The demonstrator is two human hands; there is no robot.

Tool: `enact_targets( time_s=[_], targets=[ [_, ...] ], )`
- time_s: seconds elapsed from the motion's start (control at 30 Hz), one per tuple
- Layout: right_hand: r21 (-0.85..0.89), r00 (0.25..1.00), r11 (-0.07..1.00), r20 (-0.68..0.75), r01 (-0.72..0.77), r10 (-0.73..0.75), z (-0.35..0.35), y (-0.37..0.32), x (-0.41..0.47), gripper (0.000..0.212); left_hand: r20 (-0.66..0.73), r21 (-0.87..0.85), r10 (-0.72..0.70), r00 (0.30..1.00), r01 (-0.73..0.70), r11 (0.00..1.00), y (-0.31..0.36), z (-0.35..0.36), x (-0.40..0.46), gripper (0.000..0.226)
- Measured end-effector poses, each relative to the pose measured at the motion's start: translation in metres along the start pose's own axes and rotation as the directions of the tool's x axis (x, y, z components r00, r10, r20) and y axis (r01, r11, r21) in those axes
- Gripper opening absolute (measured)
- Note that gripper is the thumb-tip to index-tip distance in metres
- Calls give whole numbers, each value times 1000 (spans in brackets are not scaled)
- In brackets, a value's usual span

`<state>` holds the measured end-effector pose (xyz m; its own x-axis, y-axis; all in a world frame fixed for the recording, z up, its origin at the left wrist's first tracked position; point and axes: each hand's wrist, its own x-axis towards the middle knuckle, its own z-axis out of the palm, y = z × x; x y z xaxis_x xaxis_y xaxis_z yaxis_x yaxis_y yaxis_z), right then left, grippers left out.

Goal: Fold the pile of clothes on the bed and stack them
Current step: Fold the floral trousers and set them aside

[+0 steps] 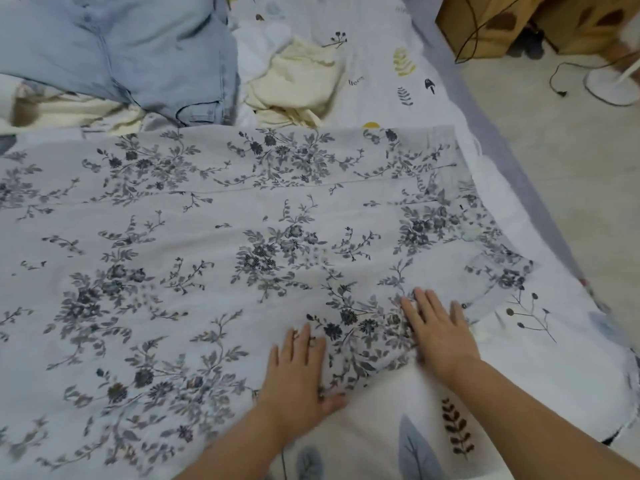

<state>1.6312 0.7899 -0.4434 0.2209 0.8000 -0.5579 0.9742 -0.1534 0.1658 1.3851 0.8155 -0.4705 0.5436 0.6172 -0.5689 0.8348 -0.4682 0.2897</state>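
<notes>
Spread across the bed [540, 382] lies the floral garment [207, 244]; left hand [298, 368] and right hand [440, 330] press flat, fingers straight, near its hem. Best smooth outward before folding; jeans [131, 57] wait beyond

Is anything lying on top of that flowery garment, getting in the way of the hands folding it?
Nothing visible does. Both the left hand and right hand rest flat on the flowery garment. The jeans and cream clothes lie beyond it.
</notes>
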Motion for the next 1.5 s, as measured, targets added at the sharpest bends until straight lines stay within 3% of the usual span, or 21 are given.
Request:
enact_targets(
  time_s=[0.07,0.27,0.47,0.57,0.63,0.67,0.73,0.77,0.87,0.93,1.07,1.2,1.33,1.43,1.5],
  targets=[
    [-9,997,997,-5,77,-77,2,7,4,87,-3,44,-23,1000,23,999,2,7,-1,91],
    [-31,978,982,-83,188,-190,-11,21,-13,60,-11,72,-42,999,43,996,12,-4,-7,59],
    [-48,966,970,-95,239,-242,-2,27,-64,72,243,162,70,968,-111,981,18,-1,-42,62],
    [78,938,937,44,341,-345,9,34,-64,70,173,124,65,983,-87,988,21,-9,-40,62],
    [245,964,934,-11,261,-267,5,45,-57,61,30,93,74,997,-77,993,29,-16,-29,64],
    [290,981,939,-112,185,-159,1,52,-50,57,-32,86,83,996,-80,993,34,-18,-22,65],
    [338,922,941,-363,-6,136,-7,72,-33,50,-104,57,102,989,-96,994,49,-18,-7,67],
    [407,871,906,-395,-119,292,-10,83,-25,48,-111,47,123,986,-119,992,59,-16,-1,69],
    [523,820,749,-152,-406,551,-15,111,-4,45,-19,81,212,977,-210,974,89,0,13,80],
    [491,824,728,-34,-478,565,-10,120,5,39,54,156,209,976,-215,964,103,9,20,85],
    [509,853,765,-106,-394,510,-7,140,9,5,64,244,106,992,-118,962,116,12,30,64],
    [524,816,772,-223,-360,533,-12,177,2,11,92,190,147,985,-162,968,129,9,30,59],
    [434,836,806,-186,-402,517,-5,177,-2,18,124,140,207,970,-223,965,129,3,29,54],
    [382,836,846,-259,-372,484,-6,148,3,33,13,125,188,982,-188,974,118,-5,35,55],
    [396,871,895,-343,-205,351,-3,117,7,51,-99,114,103,990,-92,989,112,-7,41,58]
  ],
)
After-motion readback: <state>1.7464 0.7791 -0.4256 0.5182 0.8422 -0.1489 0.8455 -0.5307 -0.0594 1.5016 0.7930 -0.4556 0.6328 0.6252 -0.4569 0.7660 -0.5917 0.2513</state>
